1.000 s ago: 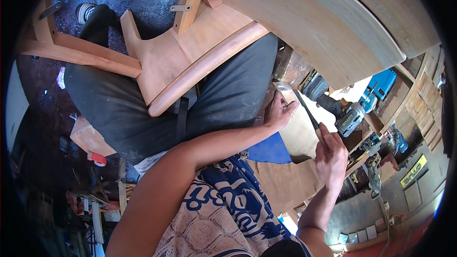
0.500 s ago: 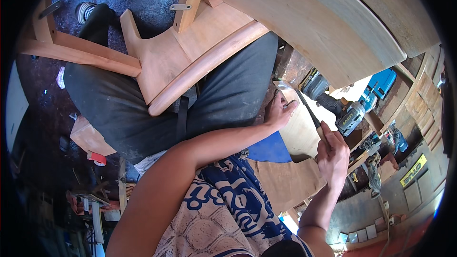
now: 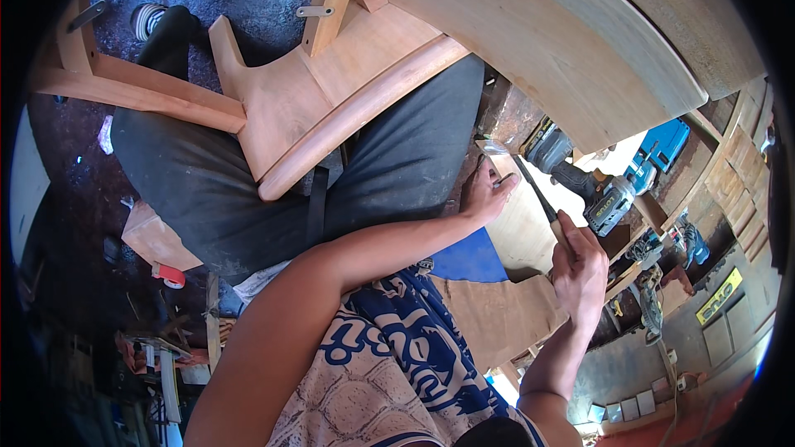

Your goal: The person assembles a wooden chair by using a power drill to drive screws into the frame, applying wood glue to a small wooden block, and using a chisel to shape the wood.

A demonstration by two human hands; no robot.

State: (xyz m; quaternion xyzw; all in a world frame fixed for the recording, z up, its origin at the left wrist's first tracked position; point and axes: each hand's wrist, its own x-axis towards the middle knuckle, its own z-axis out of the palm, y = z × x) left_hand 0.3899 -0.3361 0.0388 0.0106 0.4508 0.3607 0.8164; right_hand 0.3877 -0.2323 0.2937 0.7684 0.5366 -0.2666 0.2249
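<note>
My right hand point(image 3: 580, 269) is wrapped round the wooden handle of a dark, narrow, tapered tool, which looks like a file point(image 3: 538, 192). Its tip points up and left, towards my left hand point(image 3: 487, 195). The left fingers are curled with the thumb near them, beside a pale flat piece with a shiny end point(image 3: 494, 148); what they grip is partly hidden. Under both hands lies a pale board point(image 3: 523, 236). Across my lap rests a wooden chair frame point(image 3: 290, 108) with a rounded front rail point(image 3: 356, 124), touched by neither hand.
A cordless power tool point(image 3: 571, 170) lies just beyond the file, with a blue tool point(image 3: 662, 149) behind it. A large wooden panel point(image 3: 538, 41) stands at the upper right. Red tape point(image 3: 170, 276) and a wood offcut point(image 3: 157, 236) lie at the left.
</note>
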